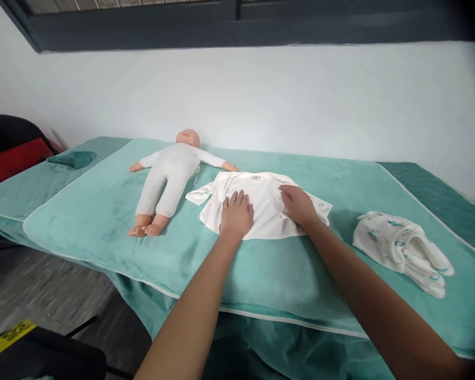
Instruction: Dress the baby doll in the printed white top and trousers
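A white baby shirt (pixel 264 203) lies spread on the green bed cover, its small printed label near the top edge and its patterned sleeves out to both sides. My left hand (pixel 236 214) rests flat on the left part of the shirt, fingers stretched out. On the right part, my right hand (pixel 298 205) has its fingers curled in and pinched at the cloth. A baby doll (pixel 170 166) in a white bodysuit lies on its back to the left, one hand close to the shirt's upper left edge.
Folded white patterned baby clothing (pixel 396 248) sits on the bed at the right. The green cover (pixel 293 274) hangs over the front edge. A black and red chair (pixel 16 150) stands far left, and a black object with a yellow label (pixel 43 351) is at lower left. Behind is a white wall.
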The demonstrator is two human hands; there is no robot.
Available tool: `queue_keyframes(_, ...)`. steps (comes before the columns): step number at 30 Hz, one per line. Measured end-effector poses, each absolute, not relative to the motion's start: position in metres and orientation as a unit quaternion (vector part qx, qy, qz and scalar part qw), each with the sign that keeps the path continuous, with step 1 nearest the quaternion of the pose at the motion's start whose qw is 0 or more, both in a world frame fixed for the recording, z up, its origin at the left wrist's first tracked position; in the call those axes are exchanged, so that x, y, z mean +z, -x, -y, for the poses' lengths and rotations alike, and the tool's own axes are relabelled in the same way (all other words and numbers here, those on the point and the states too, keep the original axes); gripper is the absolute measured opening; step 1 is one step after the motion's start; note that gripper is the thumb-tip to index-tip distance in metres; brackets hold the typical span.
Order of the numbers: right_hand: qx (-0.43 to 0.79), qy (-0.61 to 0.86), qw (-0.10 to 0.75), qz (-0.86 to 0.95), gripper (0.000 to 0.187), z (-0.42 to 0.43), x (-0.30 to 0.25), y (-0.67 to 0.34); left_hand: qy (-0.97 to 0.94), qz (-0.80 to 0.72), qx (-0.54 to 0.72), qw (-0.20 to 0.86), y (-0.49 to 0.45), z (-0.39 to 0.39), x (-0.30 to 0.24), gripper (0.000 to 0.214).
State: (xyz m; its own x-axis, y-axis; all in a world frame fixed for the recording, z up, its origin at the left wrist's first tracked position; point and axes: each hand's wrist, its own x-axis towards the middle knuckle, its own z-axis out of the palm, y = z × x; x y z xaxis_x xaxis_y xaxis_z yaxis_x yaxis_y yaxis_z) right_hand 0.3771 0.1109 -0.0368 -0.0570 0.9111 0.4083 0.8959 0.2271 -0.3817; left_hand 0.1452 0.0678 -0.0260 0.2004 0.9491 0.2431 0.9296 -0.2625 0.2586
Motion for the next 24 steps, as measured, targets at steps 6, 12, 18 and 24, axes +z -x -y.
queue_keyframes(6, -0.029, 0.783, 0.329, 0.527, 0.042, -0.072, -0.041, -0.461, -0.774, -0.602, 0.195, 0.014, -0.145, -0.072, -0.029, 0.049)
queue_keyframes(12, 0.086, 0.784, 0.306, 0.533, 0.039, -0.061, -0.037, -0.470, -0.769, -0.603, 0.213, 0.004, -0.145, -0.074, -0.028, 0.046)
queue_keyframes(18, 0.046, 0.758, 0.428, 0.490, 0.026, -0.095, -0.026, -0.486, -0.766, -0.605, 0.219, 0.000, -0.145, -0.074, -0.028, 0.042)
queue_keyframes(24, -0.022, 0.747, 0.483, 0.457, 0.028, -0.118, -0.028, -0.502, -0.761, -0.611, 0.219, 0.003, -0.146, -0.076, -0.028, 0.040)
